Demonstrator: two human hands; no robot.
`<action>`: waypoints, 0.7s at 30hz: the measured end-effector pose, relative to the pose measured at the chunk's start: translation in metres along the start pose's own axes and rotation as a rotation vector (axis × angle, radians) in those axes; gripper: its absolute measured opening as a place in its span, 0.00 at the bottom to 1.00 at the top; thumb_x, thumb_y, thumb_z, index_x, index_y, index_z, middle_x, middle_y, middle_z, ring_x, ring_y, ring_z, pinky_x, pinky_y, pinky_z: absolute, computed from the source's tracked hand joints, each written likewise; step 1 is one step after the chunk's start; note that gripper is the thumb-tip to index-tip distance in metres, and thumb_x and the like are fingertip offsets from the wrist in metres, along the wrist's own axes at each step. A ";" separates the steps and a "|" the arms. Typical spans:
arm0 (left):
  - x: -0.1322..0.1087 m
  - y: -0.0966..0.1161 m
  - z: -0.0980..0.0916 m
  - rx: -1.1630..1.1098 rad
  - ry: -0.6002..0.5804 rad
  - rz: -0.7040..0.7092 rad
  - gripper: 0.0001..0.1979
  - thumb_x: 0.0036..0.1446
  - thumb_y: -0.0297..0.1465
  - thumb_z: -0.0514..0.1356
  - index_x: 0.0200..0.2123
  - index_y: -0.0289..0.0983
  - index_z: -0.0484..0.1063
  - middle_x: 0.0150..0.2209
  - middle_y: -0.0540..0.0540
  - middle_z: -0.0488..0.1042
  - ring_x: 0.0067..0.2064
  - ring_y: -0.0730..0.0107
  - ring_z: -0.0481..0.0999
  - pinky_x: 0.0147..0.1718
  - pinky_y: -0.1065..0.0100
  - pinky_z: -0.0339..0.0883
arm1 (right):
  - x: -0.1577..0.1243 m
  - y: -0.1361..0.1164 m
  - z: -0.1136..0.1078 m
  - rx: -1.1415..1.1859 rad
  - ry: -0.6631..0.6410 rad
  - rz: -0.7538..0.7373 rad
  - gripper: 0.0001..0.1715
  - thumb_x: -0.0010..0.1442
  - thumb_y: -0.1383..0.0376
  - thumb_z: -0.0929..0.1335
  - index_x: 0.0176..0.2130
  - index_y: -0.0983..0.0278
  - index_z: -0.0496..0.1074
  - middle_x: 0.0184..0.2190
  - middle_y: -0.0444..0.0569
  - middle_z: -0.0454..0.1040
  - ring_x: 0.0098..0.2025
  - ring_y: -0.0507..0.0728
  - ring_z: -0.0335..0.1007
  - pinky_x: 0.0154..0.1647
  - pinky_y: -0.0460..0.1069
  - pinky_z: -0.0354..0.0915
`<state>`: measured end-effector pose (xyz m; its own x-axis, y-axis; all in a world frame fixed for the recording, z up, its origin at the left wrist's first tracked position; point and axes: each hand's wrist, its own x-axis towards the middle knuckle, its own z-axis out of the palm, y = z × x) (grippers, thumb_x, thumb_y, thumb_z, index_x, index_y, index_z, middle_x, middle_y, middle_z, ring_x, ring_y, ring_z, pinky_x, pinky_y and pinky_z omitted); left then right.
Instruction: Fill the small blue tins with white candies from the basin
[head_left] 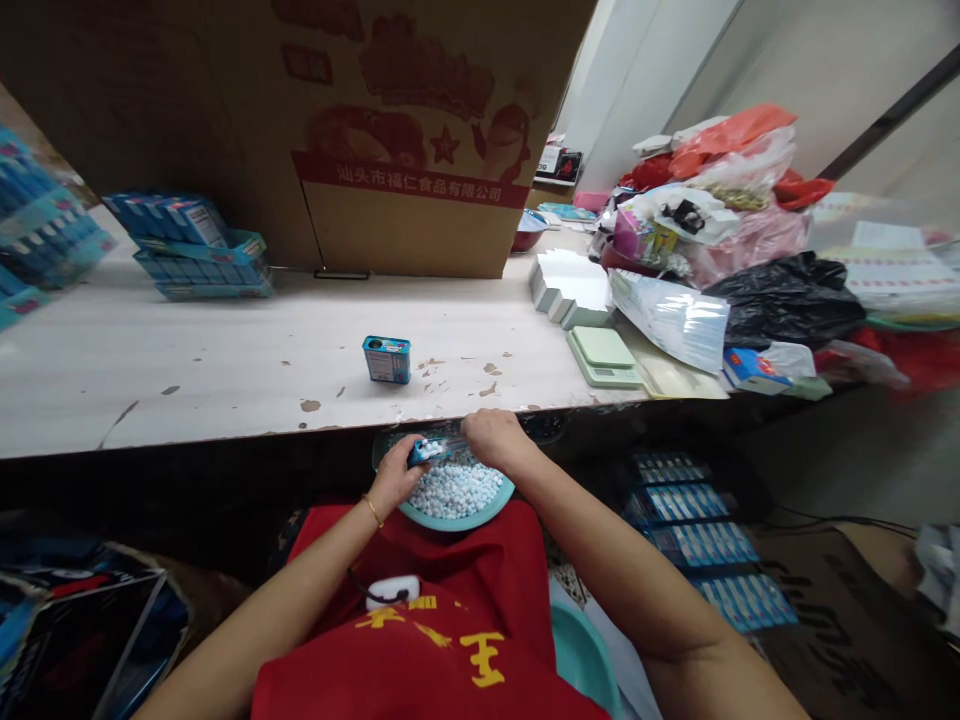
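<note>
Head view: the left hand (397, 476) grasped a tin (421, 455), seemingly part-filled, over the bowl (450, 523) below the worktop's (187, 385) front edge; the right hand (495, 438) gripped a clear implement (453, 445). Beyond, another tin (388, 366) appeared uncapped; leftward packs (202, 272) looked done.

Cardboard carton (420, 240): red band (315, 172) bears 汕头市福仁食品有限公司 in white; a red five-pointed star (444, 145) is printed above. Red apron (337, 680): one yellow character (484, 658) appears to read 王; remaining characters illegible.

Bright worktop (255, 365), deep shadow beneath.
I get glare on the plastic sheet (675, 315), a dim cardboard box (420, 238), smeared blue packs (52, 225) at far left, and wide-angle stretching toward the edges.
</note>
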<state>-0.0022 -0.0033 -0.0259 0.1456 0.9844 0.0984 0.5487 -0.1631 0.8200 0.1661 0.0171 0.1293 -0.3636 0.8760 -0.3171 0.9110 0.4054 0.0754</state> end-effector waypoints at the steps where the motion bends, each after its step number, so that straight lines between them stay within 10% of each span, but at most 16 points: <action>1: 0.000 0.000 0.000 -0.002 0.003 0.001 0.20 0.44 0.29 0.57 0.44 0.37 0.63 0.42 0.45 0.69 0.44 0.64 0.68 0.46 0.63 0.60 | 0.000 0.000 -0.001 0.000 0.006 -0.002 0.18 0.56 0.70 0.59 0.44 0.67 0.69 0.38 0.61 0.72 0.43 0.60 0.68 0.41 0.52 0.62; 10: -0.014 -0.004 -0.010 -0.240 0.083 -0.026 0.19 0.44 0.30 0.59 0.43 0.37 0.64 0.42 0.45 0.69 0.45 0.65 0.68 0.48 0.63 0.59 | -0.023 0.038 0.012 0.102 0.043 0.047 0.20 0.54 0.70 0.58 0.41 0.55 0.71 0.38 0.48 0.74 0.41 0.58 0.68 0.37 0.49 0.61; 16: -0.024 -0.009 -0.014 -0.310 0.107 -0.082 0.18 0.43 0.30 0.60 0.41 0.37 0.66 0.41 0.46 0.70 0.45 0.65 0.68 0.48 0.63 0.59 | -0.026 0.073 0.081 0.101 -0.022 0.215 0.20 0.57 0.68 0.56 0.42 0.54 0.70 0.40 0.49 0.73 0.42 0.56 0.68 0.37 0.48 0.60; 21: -0.018 -0.017 -0.008 -0.376 0.123 -0.166 0.21 0.42 0.33 0.61 0.41 0.37 0.65 0.38 0.48 0.70 0.41 0.68 0.69 0.44 0.66 0.62 | 0.002 0.034 0.138 0.177 -0.050 0.231 0.20 0.57 0.72 0.56 0.42 0.61 0.71 0.38 0.53 0.74 0.41 0.56 0.69 0.36 0.46 0.61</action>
<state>-0.0211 -0.0177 -0.0374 -0.0309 0.9995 -0.0045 0.2152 0.0111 0.9765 0.2237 -0.0034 0.0004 -0.1361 0.9239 -0.3576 0.9900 0.1407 -0.0135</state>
